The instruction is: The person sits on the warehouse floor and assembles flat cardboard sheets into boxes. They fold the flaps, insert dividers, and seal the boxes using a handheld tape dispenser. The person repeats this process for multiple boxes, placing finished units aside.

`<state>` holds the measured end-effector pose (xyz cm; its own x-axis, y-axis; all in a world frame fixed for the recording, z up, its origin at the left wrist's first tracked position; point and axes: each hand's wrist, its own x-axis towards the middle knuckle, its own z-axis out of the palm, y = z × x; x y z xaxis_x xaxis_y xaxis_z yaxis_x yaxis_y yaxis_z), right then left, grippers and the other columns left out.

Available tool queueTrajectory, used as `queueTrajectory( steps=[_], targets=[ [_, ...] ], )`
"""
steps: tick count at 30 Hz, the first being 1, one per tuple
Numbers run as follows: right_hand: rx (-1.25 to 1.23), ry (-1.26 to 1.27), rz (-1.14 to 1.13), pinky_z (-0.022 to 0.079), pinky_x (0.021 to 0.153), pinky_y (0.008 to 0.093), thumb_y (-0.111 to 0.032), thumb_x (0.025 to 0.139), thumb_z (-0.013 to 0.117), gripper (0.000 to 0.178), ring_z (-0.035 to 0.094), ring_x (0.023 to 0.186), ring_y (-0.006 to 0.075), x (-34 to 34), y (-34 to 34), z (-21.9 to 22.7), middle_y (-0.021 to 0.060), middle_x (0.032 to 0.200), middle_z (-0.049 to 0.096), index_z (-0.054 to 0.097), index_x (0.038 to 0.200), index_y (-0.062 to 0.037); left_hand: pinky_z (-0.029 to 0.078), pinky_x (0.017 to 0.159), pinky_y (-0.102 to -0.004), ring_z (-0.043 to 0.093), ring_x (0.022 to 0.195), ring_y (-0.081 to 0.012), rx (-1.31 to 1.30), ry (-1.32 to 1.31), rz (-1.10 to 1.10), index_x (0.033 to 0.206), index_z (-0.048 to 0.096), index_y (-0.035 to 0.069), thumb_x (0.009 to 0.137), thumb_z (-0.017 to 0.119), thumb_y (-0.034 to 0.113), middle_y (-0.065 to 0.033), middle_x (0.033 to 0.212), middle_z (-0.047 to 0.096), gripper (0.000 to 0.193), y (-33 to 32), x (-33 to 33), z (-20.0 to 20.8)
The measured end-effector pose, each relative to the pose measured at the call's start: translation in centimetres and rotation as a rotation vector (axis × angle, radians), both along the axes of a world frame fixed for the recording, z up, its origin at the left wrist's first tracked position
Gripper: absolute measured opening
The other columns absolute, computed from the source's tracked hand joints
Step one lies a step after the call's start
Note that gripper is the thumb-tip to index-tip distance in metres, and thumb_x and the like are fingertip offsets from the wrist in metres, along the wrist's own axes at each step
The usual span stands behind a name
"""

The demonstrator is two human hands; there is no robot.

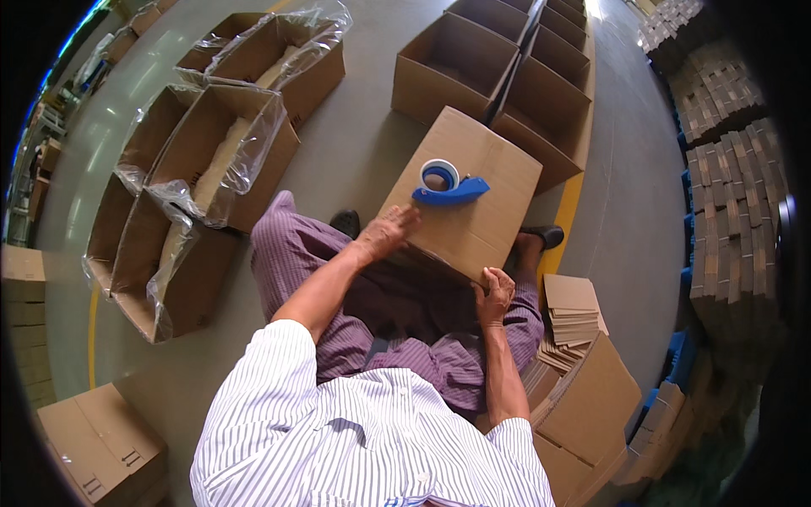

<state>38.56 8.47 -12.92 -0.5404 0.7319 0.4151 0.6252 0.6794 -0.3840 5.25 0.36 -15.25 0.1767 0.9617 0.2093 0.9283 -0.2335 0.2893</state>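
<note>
A closed cardboard box (pixel 498 182) stands between my knees, its flat top facing up. Lying on that top is a blue tape dispenser (pixel 452 193) with a roll of tape in it. My left hand (pixel 390 232) is palm down at the box's left near edge, slightly smeared, its fingers loosely stretched toward the dispenser without touching it. At the near right corner, my right hand (pixel 497 294) has its fingers and thumb closed on the box's edge. The box's underside is out of sight.
Open cartons with clear plastic liners (pixel 220 160) stand to the left. Rows of open cartons (pixel 456 63) run ahead. Flat cardboard pieces (pixel 570 308) and an open carton (pixel 591 397) lie by my right leg. Stacked flat cardboard (pixel 731 211) lines the far right; a closed carton (pixel 101 435) sits lower left.
</note>
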Motion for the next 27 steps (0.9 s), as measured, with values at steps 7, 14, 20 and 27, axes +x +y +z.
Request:
queueTrajectory(
  steps=[7,14,20,27],
  targets=[
    [-0.581,0.45,-0.257,0.05,0.092,0.0297,-0.001,0.079,0.077,0.042,0.067,0.101,0.0191,0.9,-0.5,-2.9,0.012,0.109,0.07,0.06,0.118,0.0017,0.038,0.11,-0.0417,0.046,0.132,-0.0354,0.002,-0.233,0.403,0.141,0.044,0.003,0.075,0.078,0.016,-0.0211,0.14,0.05,0.075,-2.6,-3.1,-1.5],
    [-0.574,0.421,-0.354,0.05,0.078,0.0242,-0.007,0.084,0.075,0.019,0.065,0.082,0.0104,1.1,-1.1,-3.2,0.0046,0.09,0.072,0.068,0.1,0.0005,0.051,0.091,-0.0418,0.063,0.106,-0.0384,-0.175,-0.546,0.633,0.13,0.057,0.006,0.082,0.068,0.013,-0.0233,0.113,0.064,0.05,-3.3,-2.9,-0.8],
    [-0.483,0.282,-0.562,0.049,0.063,0.0263,-0.017,0.087,0.075,0.018,0.06,0.066,0.0106,0.4,-2.1,-4.4,0.0024,0.075,0.068,0.067,0.088,-0.0005,0.052,0.089,-0.0413,0.064,0.102,-0.0393,-0.132,-0.682,0.845,0.116,0.066,0.003,0.081,0.059,0.013,-0.0247,0.108,0.066,0.037,-3.5,-0.9,-3.3],
    [-0.641,0.586,-0.65,0.052,0.084,0.0328,-0.016,0.09,0.068,0.036,0.067,0.091,0.0225,-3.5,-3.6,-6.5,0.0141,0.102,0.068,0.052,0.113,0.0066,0.05,0.092,-0.0464,0.063,0.106,-0.0426,-0.415,-0.86,1.117,0.141,0.035,-0.008,0.087,0.061,0.02,-0.0302,0.11,0.064,0.066,-0.9,5.8,-0.6]
  ],
)
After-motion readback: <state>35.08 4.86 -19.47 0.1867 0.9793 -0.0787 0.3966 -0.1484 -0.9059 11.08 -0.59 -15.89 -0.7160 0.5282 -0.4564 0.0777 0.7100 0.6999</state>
